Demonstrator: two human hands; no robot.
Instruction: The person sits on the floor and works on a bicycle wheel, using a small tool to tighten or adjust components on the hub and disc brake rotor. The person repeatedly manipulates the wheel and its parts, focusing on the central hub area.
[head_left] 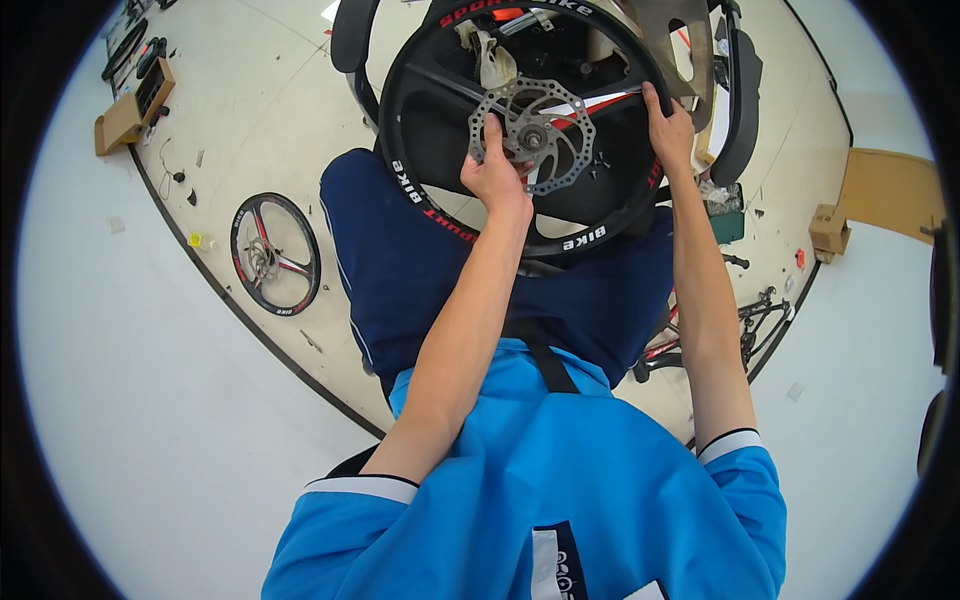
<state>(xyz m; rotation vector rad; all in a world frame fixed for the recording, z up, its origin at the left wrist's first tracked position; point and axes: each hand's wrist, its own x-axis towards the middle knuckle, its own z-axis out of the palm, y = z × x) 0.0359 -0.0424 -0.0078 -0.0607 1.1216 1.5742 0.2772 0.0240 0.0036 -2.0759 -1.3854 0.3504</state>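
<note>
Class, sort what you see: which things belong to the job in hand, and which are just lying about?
In hand:
wheel, right hand gripping it
disc, left hand holding it

Apparently just lying about:
other wheel, at left
open box, far left
small box, far right

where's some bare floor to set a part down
Upper left, mostly bare floor lies between the open cardboard box and the left armrest. It is crowded at right around the green box, and under the held bicycle wheel.
</note>
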